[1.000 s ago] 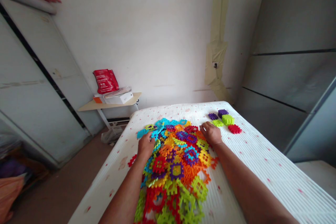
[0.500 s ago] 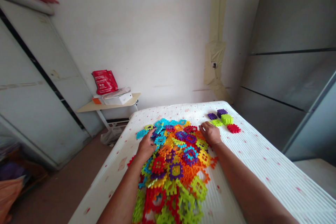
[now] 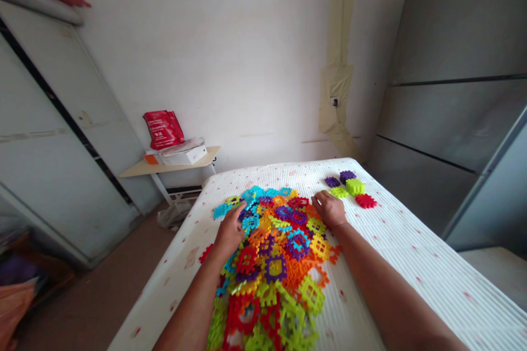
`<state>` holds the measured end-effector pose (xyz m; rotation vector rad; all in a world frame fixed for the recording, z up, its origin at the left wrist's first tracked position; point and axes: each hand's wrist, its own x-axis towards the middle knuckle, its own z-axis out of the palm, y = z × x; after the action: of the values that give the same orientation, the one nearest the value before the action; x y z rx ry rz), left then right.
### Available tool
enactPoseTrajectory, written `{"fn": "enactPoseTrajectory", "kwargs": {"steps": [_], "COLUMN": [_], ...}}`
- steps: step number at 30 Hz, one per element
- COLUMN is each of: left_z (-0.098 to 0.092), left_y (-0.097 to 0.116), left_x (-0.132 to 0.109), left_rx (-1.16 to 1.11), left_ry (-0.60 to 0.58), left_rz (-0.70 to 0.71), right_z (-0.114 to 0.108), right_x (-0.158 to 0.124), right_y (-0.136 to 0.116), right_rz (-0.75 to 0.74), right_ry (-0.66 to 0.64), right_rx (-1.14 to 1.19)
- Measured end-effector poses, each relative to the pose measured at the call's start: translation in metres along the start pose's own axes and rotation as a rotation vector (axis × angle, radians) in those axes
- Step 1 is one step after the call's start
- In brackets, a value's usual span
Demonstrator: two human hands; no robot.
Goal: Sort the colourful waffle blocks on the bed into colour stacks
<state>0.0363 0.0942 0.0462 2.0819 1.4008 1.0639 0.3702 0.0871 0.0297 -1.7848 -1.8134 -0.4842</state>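
Observation:
A long heap of interlocking plastic toy blocks (image 3: 275, 267), flat notched pieces in red, orange, yellow, green, blue and purple, lies on the bed. Against the heap's left side is my left hand (image 3: 230, 230), thumb and fingers apart, close to some light blue pieces (image 3: 250, 223). My right hand (image 3: 330, 208) rests at the heap's upper right edge, near a red piece (image 3: 298, 203). Its fingers are slightly bent and spread, and no block shows in them. Beyond that hand sit a small green stack (image 3: 355, 187), a flat green block (image 3: 338, 192), a red block (image 3: 366, 201) and purple blocks (image 3: 347, 176).
The bed has a white ribbed cover (image 3: 395, 263) with small red marks. A small side table (image 3: 211, 154) at the back left bears a red bag (image 3: 163, 129) and a white box (image 3: 186, 155). Grey cabinets (image 3: 448, 115) stand on the right, a pale cabinet (image 3: 53, 137) on the left.
My left hand has shifted very slightly at the heap's left side. The right hand and the blocks look the same.

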Motion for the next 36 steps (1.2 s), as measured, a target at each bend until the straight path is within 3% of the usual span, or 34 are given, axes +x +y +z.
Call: {"fn": "enactPoseTrajectory", "kwargs": {"steps": [4, 10, 15, 19, 26, 31, 36], "left_z": [-0.001, -0.011, -0.016, -0.017, -0.017, -0.012, -0.006], "left_y": [0.010, 0.036, 0.045, 0.048, 0.057, 0.070, 0.087], "left_x": [-0.002, -0.006, -0.009, -0.007, -0.006, -0.016, -0.024], "left_rx": [-0.161, -0.565, -0.880, -0.945, -1.079, -1.196, -1.217], "left_ry": [0.034, 0.080, 0.114, 0.104, 0.118, 0.079, 0.083], "left_rz": [-0.043, -0.219, -0.486, -0.627, -0.608, -0.536, -0.455], "right_z": [-0.001, -0.006, -0.012, -0.020, -0.049, -0.071, -0.076], "right_x": [0.000, 0.001, 0.003, 0.007, 0.007, -0.006, -0.016], "right_y": [0.000, -0.002, -0.013, -0.035, -0.089, -0.124, -0.145], "right_rz": [0.010, 0.002, -0.033, -0.109, -0.315, -0.265, -0.225], "right_ry": [-0.018, -0.024, 0.005, -0.014, -0.132, -0.193, -0.204], "right_rx": [-0.003, 0.005, 0.062, 0.200, 0.543, 0.638, 0.644]}}
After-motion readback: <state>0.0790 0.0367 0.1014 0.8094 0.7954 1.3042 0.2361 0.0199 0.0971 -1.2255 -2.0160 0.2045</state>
